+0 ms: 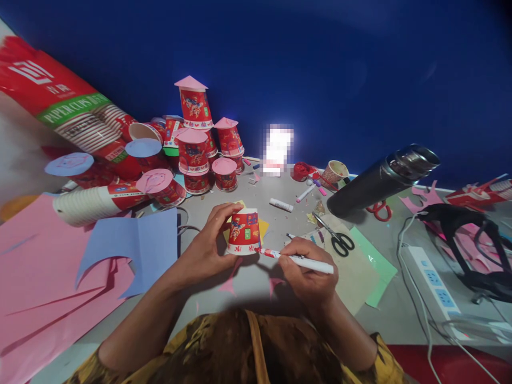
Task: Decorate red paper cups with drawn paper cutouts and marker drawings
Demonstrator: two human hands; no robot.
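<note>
Upside down in my left hand [214, 240] is a red and white paper cup [245, 230], its rim at the bottom. The fingers wrap its left side and base, the thumb near the rim. A white marker [306, 263] with a red tip end is pinched in my right hand [310, 274]. Its tip meets the white band near the cup's rim, where red marks show. Yellow paper [263, 228] lies behind the cup. Pink paper scraps [276, 286] lie on the table below it.
Stacked paper cups [194, 152] with pink paper tops stand at the back left. Pink sheets [44, 288] and a blue sheet [156, 250] lie left. Scissors [340, 242], a tilted dark flask [368, 184], green paper [378, 272] and a power strip [434, 282] with cables are right.
</note>
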